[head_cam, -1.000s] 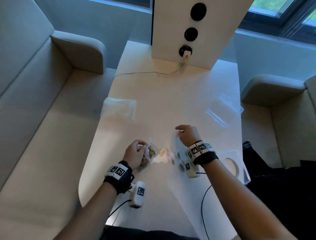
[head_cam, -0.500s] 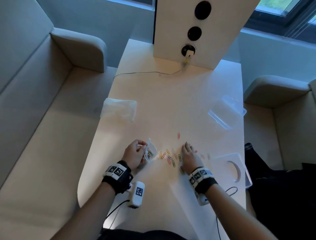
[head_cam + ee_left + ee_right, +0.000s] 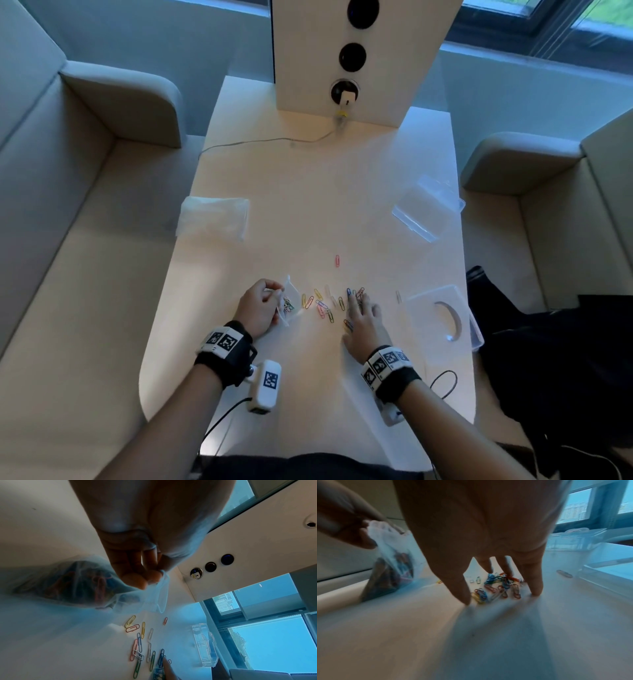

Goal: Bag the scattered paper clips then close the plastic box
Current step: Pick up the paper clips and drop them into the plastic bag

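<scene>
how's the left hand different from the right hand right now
The left hand has its fingers curled, pinching the edge of the small bag; the right hand has fingers spread and holds nothing.
The left hand holds the bag's mouth up off the table; the right hand lies flat over the loose paper clips.
Both sit near the table's front edge and wear marked wristbands.

No readable writing anywhere in your view.

You'll find only black-and-white square code markers, no letters or numbers: a row of them on your left wristband (image 3: 222, 341), another row on your right wristband (image 3: 385, 363), and one on the white camera block (image 3: 268, 383) beside your left wrist (patterns only, nothing a person can read). The clear box (image 3: 445, 315), its lid (image 3: 424, 210) and the bag (image 3: 72, 582) show no label that can be made out.
</scene>
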### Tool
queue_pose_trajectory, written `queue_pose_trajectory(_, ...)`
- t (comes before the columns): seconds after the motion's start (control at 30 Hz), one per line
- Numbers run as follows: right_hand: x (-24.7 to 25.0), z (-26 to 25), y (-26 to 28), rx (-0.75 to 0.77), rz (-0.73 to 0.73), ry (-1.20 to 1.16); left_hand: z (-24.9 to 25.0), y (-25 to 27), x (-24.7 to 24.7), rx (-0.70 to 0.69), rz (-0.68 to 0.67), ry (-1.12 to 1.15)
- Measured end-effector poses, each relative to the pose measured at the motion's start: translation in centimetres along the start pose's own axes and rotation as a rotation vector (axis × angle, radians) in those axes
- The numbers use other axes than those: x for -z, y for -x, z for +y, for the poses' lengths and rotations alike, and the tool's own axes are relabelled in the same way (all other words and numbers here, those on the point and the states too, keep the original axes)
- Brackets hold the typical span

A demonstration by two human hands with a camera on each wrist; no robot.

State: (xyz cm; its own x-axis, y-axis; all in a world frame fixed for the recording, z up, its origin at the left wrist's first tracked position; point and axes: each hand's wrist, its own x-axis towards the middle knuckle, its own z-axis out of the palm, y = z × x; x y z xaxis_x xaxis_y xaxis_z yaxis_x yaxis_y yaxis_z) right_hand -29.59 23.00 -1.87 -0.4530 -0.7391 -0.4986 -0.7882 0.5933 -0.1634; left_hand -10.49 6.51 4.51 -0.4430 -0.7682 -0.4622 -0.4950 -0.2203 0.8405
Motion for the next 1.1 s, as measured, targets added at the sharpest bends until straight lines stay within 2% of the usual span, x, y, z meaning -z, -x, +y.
queue_pose_trajectory(0.23,0.4,-1.3,-0.3,0.055,0.176,0.078,-0.4,0.6,-0.2,0.007,0.003,0.002)
queue_pose_trajectory(0.5,-0.3,-2.6,-0.1,0.199,0.184,0.179,-0.6,1.4,-0.4,0.034,0.014,0.015)
queue_pose_trajectory(0.7,1.7,-1.7,-1.2,0.326,0.153,0.074,-0.4,1.9,-0.9,0.055,0.015,0.037)
queue_pose_trajectory(0.83,4.2,-0.3,-3.0,0.15,0.16,-0.209,-0.3,2.0,-1.1,0.059,0.008,0.028)
queue_pose_trajectory(0.97,5.9,0.8,-3.2,-0.206,0.244,-0.709,-0.2,2.0,-1.2,0.057,0.012,0.021)
queue_pose_trajectory(1.03,6.7,0.2,-2.5,-0.302,0.145,-1.068,-0.2,2.0,-1.4,0.059,0.013,0.033)
queue_pose_trajectory(1.1,7.5,-1.4,-1.4,-0.215,-0.005,-1.349,0.0,2.0,-1.6,0.062,0.014,0.034)
